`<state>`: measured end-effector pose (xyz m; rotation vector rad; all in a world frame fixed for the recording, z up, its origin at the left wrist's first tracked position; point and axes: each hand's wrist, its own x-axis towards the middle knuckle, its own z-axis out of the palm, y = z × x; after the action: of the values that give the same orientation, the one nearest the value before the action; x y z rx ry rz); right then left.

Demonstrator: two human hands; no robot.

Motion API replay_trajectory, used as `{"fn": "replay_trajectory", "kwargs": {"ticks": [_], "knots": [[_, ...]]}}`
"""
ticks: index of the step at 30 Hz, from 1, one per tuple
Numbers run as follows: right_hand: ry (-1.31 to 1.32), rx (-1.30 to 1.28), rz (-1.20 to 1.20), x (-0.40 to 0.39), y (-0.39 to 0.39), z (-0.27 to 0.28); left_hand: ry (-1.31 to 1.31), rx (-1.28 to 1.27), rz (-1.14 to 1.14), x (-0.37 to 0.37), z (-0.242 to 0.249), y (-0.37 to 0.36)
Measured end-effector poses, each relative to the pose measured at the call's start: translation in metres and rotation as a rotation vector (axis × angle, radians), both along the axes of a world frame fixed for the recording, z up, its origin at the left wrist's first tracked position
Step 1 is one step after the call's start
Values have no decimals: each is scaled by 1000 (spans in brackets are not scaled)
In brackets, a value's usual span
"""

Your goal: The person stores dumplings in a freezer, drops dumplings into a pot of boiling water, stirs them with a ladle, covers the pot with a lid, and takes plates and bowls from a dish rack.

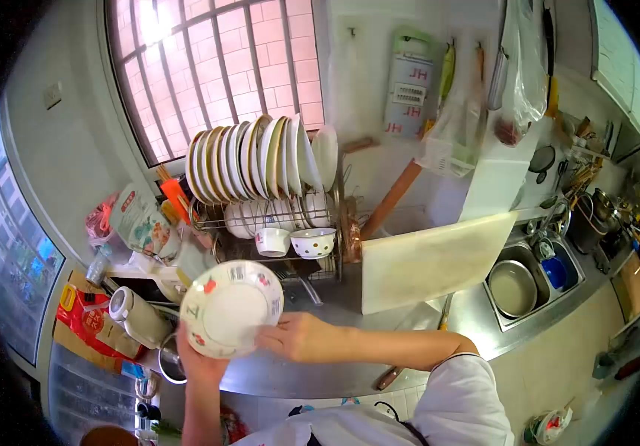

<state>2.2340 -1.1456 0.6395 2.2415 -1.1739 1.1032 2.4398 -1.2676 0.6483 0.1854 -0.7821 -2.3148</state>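
Observation:
A white plate with small fruit prints on its rim is tilted in front of me, its inner face turned towards me. My left hand grips its lower left edge, fingers partly hidden behind it. On the lower right rim, my right hand is closed with its fingertips over the edge. Just beyond stands a wire dish rack, its top tier holding several upright plates. Lower in the rack sit a small white bowl and a polka-dot bowl.
A large cutting board leans upright on the steel counter. Knives lie near it, one with a wooden handle. At right is a sink with a metal basin. A pale jug and red bag stand left.

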Motion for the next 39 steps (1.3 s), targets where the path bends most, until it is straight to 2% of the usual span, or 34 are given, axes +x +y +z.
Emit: {"fn": "replay_trajectory", "kwargs": {"ticks": [2,3,6,7,8,9,10,11,13,16,19,22,25,28,29,32,35,38,39], "knots": [[185,65,35,13,0,-22,-70,165,103,18,-52,-9],[210,248,55,11,-1,-18,-84,127,94,24,-65,-8],[112,298,-181,-13,-10,22,-112,34,128,36,-79,-1],[-155,79,-94,-34,-22,36,-112,19,179,39,-75,6],[-221,-156,-295,-55,-36,46,-113,6,229,43,-73,12],[-507,-200,-312,-80,-49,56,-87,-33,217,49,-74,12],[-499,-323,-605,-107,-61,67,-66,19,239,53,-76,12],[-592,-351,-745,-130,-75,75,-43,70,259,56,-77,13],[-563,-414,-773,-185,-111,66,-4,120,271,59,-76,15],[-839,66,-719,-210,-138,66,10,95,246,63,-78,20],[-957,99,-633,-214,-139,68,-58,33,218,68,-92,19],[-966,-233,-646,-233,-163,57,-143,47,199,69,-94,22],[-1241,-37,-400,-238,-154,79,-175,134,182,70,-104,20],[-996,-15,-445,-234,-173,67,-170,187,146,72,-109,18],[-958,-41,-355,-233,-176,65,-169,176,148,71,-109,16],[-740,123,-815,-227,-165,68,-136,147,107,70,-109,15],[-1075,-145,-777,-209,-164,79,-123,150,98,70,-105,17],[-1318,-243,-525,-243,-160,85,-158,179,97,73,-113,15],[-1369,-303,-445,-231,-150,91,-174,189,90,75,-117,14]]}}
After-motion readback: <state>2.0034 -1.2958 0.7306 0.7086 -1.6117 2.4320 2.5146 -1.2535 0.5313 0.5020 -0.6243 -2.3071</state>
